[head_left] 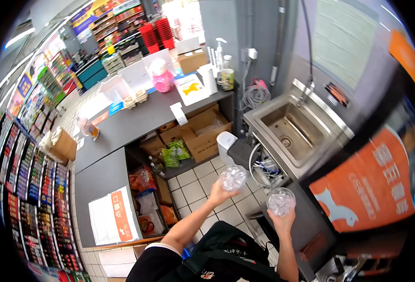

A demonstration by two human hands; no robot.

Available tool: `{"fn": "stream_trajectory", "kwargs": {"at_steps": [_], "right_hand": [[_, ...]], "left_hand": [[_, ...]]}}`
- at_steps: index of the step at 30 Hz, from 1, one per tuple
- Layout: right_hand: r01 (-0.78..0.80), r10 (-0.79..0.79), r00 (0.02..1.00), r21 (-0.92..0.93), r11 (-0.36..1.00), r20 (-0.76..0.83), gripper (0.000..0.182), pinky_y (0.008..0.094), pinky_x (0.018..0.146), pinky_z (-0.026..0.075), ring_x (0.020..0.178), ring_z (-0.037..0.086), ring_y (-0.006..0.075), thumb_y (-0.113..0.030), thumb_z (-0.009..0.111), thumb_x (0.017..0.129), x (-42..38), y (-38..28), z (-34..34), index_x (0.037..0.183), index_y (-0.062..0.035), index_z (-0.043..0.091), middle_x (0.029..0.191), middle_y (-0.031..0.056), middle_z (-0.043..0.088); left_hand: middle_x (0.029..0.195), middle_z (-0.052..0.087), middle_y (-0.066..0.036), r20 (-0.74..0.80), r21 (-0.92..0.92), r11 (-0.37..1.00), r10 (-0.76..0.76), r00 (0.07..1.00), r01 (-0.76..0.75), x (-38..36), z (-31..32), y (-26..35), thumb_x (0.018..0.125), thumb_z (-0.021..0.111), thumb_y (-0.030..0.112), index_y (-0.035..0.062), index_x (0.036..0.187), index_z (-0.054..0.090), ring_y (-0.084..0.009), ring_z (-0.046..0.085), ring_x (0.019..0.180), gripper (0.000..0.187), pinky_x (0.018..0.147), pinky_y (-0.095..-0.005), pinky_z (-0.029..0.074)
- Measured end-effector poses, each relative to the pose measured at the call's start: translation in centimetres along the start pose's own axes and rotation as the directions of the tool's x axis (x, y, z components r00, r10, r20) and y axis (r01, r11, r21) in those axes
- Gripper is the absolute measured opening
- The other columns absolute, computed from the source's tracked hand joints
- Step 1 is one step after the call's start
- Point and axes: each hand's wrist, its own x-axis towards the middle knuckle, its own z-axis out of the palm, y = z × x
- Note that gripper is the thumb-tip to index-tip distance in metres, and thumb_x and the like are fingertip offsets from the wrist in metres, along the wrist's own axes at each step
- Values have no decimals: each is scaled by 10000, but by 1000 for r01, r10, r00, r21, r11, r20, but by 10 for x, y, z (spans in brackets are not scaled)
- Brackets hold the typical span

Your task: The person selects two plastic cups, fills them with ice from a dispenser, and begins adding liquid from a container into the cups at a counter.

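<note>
My left hand (220, 193) is wrapped round a clear cup (233, 178) that looks to hold ice, above the tiled floor. Farther right, my right hand (283, 218) grips a second clear cup (281, 202), also with what looks like ice in it, near the dark counter (306, 211) below the sink. The two cups are apart and roughly upright. Beyond them is the steel sink (294, 129), with a white bin (226, 143) to its left.
A grey counter (127, 127) carries a pink container (163, 80), a drink cup (89, 129), bottles and papers. Cardboard boxes (203, 136) fill the shelf beneath. An orange sign (367, 188) stands at right. Store shelves (33, 202) line the left.
</note>
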Motion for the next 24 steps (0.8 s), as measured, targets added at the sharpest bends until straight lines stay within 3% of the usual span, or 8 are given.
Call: {"fn": "stream_trajectory", "kwargs": {"at_steps": [3, 5, 9, 12, 16, 20, 22, 24], "right_hand": [[23, -43, 985, 122, 992, 166, 801, 347, 901, 456, 1041, 574, 251, -51, 823, 539, 46, -9, 63, 1239, 12, 440, 1136, 164, 574], [61, -92, 964, 132, 989, 249, 797, 345, 897, 461, 1043, 578, 253, -61, 825, 540, 79, -9, 121, 1235, 7, 442, 1140, 167, 577], [106, -193, 860, 206, 973, 473, 805, 346, 897, 466, 1051, 583, 259, -107, 832, 549, 144, -26, 277, 1240, -3, 433, 1141, 167, 585], [159, -279, 785, 256, 954, 553, 841, 357, 912, 458, 1048, 582, 267, -166, 846, 565, 179, -66, 406, 1263, -6, 406, 1142, 155, 584], [167, -329, 770, 326, 931, 546, 842, 377, 886, 466, 1039, 585, 295, -202, 843, 579, 222, -85, 574, 1268, -27, 392, 1134, 176, 573], [202, -361, 778, 339, 919, 514, 814, 385, 878, 465, 1040, 581, 324, -185, 832, 578, 250, -95, 682, 1244, -16, 394, 1122, 191, 569], [157, -342, 791, 372, 915, 508, 803, 386, 883, 462, 1049, 576, 331, -180, 828, 580, 265, -109, 712, 1236, -12, 397, 1128, 199, 565], [183, -365, 761, 363, 914, 536, 811, 390, 894, 458, 1062, 568, 344, -170, 819, 589, 275, -114, 731, 1249, -4, 378, 1125, 214, 563]], "left_hand": [[1059, 639, -87, -186, 118, 988, -77, 980, 100, 15, -78, -13, 575, 863, 212, 14, 1147, 524, -175, 605, 974, 695, 889, -318, 469], [1047, 645, -84, -368, 63, 995, -44, 929, 72, 34, -135, -37, 578, 860, 189, 12, 1119, 535, -172, 613, 959, 655, 876, -317, 477], [960, 668, -91, -606, 208, 975, 65, 793, 79, 95, -267, -90, 576, 847, 128, 0, 1043, 572, -178, 636, 879, 557, 794, -320, 499], [951, 668, -85, -696, 212, 967, 47, 717, 142, 144, -352, -94, 587, 833, 100, -7, 1001, 593, -171, 630, 856, 490, 790, -299, 491], [965, 624, -67, -724, 166, 969, -7, 689, 185, 202, -441, -127, 608, 818, 52, 1, 1152, 480, -172, 604, 875, 643, 791, -298, 493], [1013, 605, -81, -772, 129, 960, -61, 633, 250, 243, -481, -147, 610, 814, 48, 4, 1170, 468, -170, 589, 901, 661, 811, -308, 490], [1004, 605, -71, -774, 70, 989, -30, 632, 133, 262, -489, -158, 627, 812, 68, 3, 1178, 469, -167, 581, 897, 652, 817, -302, 477], [999, 603, -69, -761, 99, 982, -29, 648, 160, 275, -494, -159, 636, 814, 87, 2, 1154, 491, -166, 575, 889, 617, 809, -305, 472]]}}
